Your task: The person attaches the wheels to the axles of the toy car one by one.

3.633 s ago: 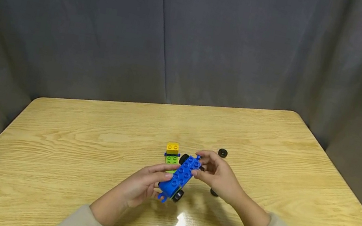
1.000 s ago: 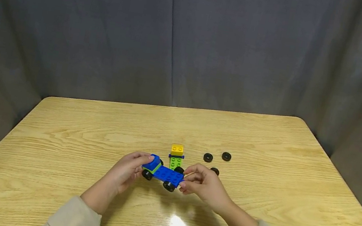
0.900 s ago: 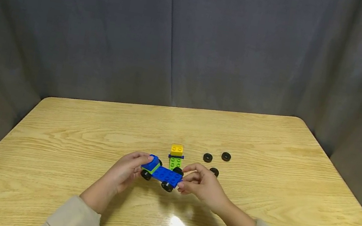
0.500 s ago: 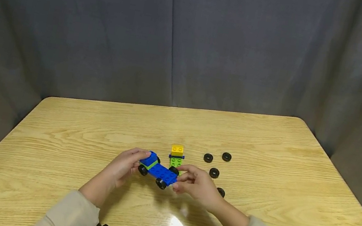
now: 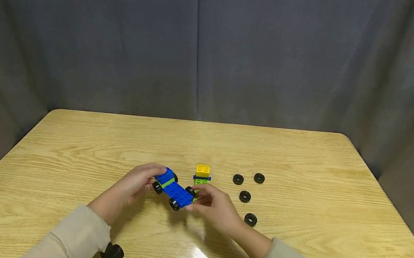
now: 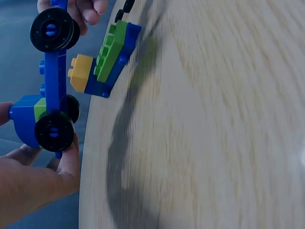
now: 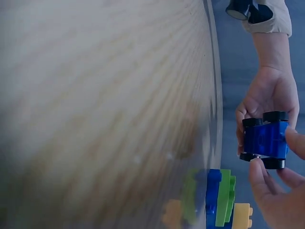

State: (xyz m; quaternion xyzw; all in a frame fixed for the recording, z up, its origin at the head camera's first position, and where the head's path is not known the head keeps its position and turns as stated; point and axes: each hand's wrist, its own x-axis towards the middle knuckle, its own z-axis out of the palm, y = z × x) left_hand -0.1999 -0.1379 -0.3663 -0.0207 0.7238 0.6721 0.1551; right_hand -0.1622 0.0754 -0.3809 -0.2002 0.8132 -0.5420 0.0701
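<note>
Between both hands, above the table, a blue toy car (image 5: 178, 194) with a green stripe and black wheels is held tilted. My left hand (image 5: 132, 182) grips its blue cab, thumb on top. My right hand (image 5: 220, 209) pinches the car's other end; in the right wrist view, that hand's thumb and fingers (image 7: 259, 177) lie at both sides of this end. All four wheels sit on the car (image 6: 55, 81) in the left wrist view. Just behind the right fingertips stands a second block build (image 5: 203, 171), yellow and green on a blue base, partly hidden by that hand.
Several loose black tyres lie right of the right hand: a nearer tyre (image 5: 250, 220), a middle tyre (image 5: 244, 196) and two farther back, one tyre (image 5: 238, 179) left of the other tyre (image 5: 259, 178). A grey curtain (image 5: 204, 46) hangs behind the wooden table (image 5: 107, 135).
The car has turned so its cab points left and away, and both hands have carried it leftward. The right hand's shift has uncovered more of the tyres on the table.
</note>
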